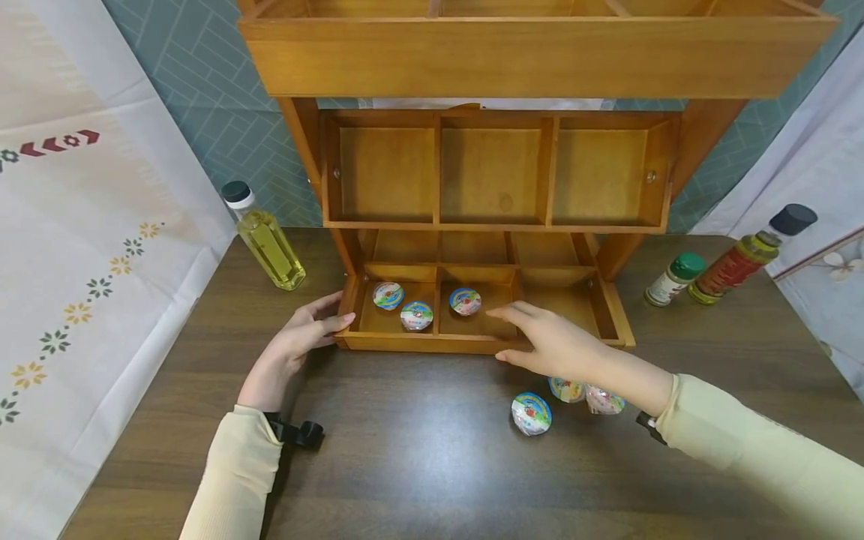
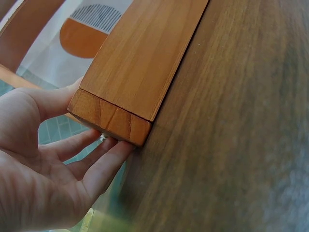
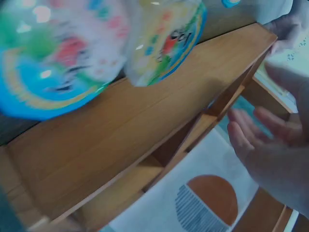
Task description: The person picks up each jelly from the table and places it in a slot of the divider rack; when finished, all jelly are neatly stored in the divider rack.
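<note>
The left hand [image 1: 300, 337] grips the left end of the low wooden tray [image 1: 405, 343]; in the left wrist view the left hand [image 2: 53, 169] has its thumb and fingers on opposite sides of the tray's end [image 2: 108, 118]. Two small round sealed cups [image 1: 388, 295] [image 1: 416, 316] lie in the left compartment, one cup [image 1: 465, 301] in the middle one. Just right of that cup, the right hand [image 1: 553, 341] hovers with fingers apart, holding nothing. In front of the tray are a cup [image 1: 531, 414] and others [image 1: 565, 389] [image 1: 605, 400], partly under the right forearm. The right hand [image 3: 275, 145] also shows in the right wrist view.
Above the low tray stand a three-compartment middle tray [image 1: 493, 227] and a top tray [image 1: 540, 60]. An oil bottle [image 1: 271, 247] is at the left. At the right stand a green-capped jar [image 1: 668, 286] and a red-labelled bottle [image 1: 736, 266].
</note>
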`<state>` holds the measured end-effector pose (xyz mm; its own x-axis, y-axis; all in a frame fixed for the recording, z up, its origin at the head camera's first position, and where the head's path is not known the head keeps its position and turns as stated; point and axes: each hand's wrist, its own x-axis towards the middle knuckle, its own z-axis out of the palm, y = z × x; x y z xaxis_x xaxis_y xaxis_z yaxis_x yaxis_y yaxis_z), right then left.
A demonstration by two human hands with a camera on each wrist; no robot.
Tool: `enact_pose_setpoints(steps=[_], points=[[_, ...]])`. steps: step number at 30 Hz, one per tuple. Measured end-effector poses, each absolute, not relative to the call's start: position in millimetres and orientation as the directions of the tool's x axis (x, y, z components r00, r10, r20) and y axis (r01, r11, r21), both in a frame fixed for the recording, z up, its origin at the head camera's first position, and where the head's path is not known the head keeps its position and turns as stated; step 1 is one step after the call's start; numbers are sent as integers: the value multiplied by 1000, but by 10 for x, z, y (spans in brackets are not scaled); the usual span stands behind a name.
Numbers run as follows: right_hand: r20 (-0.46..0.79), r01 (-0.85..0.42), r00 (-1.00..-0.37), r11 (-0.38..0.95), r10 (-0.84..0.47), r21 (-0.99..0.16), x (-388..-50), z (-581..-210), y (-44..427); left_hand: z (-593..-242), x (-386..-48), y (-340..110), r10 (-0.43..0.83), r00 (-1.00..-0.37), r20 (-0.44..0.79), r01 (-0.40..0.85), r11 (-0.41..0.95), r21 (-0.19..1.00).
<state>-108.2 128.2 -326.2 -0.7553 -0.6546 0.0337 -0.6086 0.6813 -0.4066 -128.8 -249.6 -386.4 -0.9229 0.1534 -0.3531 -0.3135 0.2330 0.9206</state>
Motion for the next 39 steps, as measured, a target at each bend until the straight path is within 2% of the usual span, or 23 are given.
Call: enact_pose_setpoints(steps=[9,20,24,29,39], points=[[15,-676,-694,644,-720,-358,-819,-3277,1582,-3865,-1293,-2490,152,-923,-353,-314,232,921],[-98,-669,-642,618,-761,-414,-583,-3245,1783,-3841,-1291,-2490,151,-918,-366,-329,222,918],[-55,-684,-638,598,-768,-417,-534,-3375,1782,-3843,-1287,-2496,157,-918,-365,-326,225,918],[34,-743,-615,564,-788,-360,-511,-3507,1771,-3846,-1283,-2502,159,-918,-365,-327,220,919],[0,-769,-587,558,-809,-313,-555,-3585,1744,-3850,-1291,-2501,153,-919,-364,-328,216,920]])
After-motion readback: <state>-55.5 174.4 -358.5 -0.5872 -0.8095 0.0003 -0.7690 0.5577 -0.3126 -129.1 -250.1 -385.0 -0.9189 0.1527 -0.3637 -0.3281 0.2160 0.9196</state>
